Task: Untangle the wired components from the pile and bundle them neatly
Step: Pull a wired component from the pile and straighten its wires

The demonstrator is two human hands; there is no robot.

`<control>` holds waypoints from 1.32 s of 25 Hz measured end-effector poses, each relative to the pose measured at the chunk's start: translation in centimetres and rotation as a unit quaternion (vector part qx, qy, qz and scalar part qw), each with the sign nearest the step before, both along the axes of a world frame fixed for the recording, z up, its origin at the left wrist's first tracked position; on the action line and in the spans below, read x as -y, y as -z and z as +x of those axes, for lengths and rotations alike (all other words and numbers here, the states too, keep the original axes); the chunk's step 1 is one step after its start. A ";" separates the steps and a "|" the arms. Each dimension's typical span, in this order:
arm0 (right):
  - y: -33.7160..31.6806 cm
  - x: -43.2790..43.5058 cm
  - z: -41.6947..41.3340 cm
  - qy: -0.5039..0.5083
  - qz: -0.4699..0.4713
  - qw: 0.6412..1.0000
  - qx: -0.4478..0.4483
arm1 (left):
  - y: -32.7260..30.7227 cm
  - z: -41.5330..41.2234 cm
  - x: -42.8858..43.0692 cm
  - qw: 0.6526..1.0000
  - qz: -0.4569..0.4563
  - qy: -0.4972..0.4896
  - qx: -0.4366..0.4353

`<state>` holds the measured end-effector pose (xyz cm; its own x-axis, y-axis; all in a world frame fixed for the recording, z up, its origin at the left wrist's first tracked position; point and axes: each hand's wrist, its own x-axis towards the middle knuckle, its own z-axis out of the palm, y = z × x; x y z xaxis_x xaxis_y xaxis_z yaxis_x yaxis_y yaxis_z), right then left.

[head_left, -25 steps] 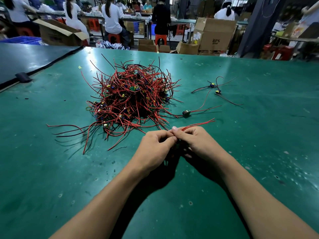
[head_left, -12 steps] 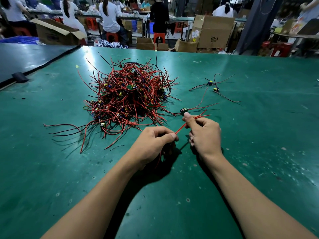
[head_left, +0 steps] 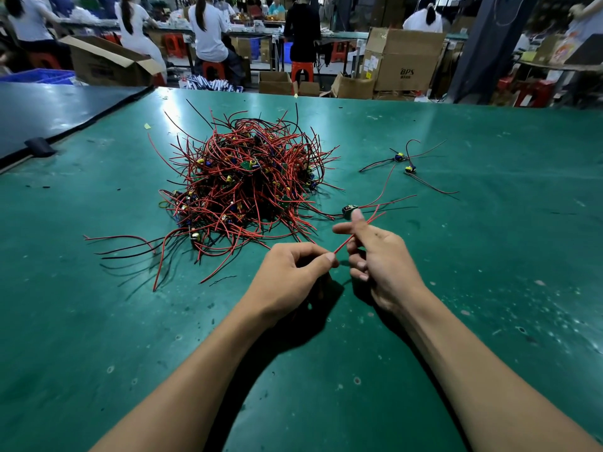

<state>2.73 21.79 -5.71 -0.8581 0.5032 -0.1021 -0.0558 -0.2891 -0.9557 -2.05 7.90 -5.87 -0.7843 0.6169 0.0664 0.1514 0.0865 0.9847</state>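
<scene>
L hand (head_left: 293, 275) pinches 1 red wire (head_left: 343, 245) | R hand (head_left: 381, 259) curled on same wire — pile (head_left: 248, 184) just behind

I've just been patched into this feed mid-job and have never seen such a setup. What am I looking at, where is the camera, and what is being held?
No machine here: these are a person's two bare hands. The one picture comes from a wide-angle camera worn on the head, looking forward and down. On the green table lies a tangled pile of red and black wired components. Two separated components lie to its right, and a third component lies just beyond the right hand. The left hand pinches a red wire, and the right hand grips the same wire further along with curled fingers, forefinger and thumb sticking out. Cardboard boxes stand behind.
</scene>
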 end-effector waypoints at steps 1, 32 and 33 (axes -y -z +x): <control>0.2 0.5 0.1 -0.020 0.035 0.999 0.007 | 0.0 0.0 0.0 1.000 0.005 -0.013 -0.002; 0.9 0.3 0.7 -0.039 0.330 0.943 0.024 | -2.3 -0.9 1.6 0.961 0.153 -0.109 0.205; 1.1 0.5 0.9 -0.060 0.365 0.929 0.019 | -2.4 -1.0 1.8 0.958 0.165 -0.116 0.205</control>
<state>3.61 21.28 -6.81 -0.9152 0.3516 0.1970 -0.0264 0.4355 -0.8998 -3.04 6.13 -3.43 -0.8999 0.4207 -0.1148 -0.2390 -0.2557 0.9368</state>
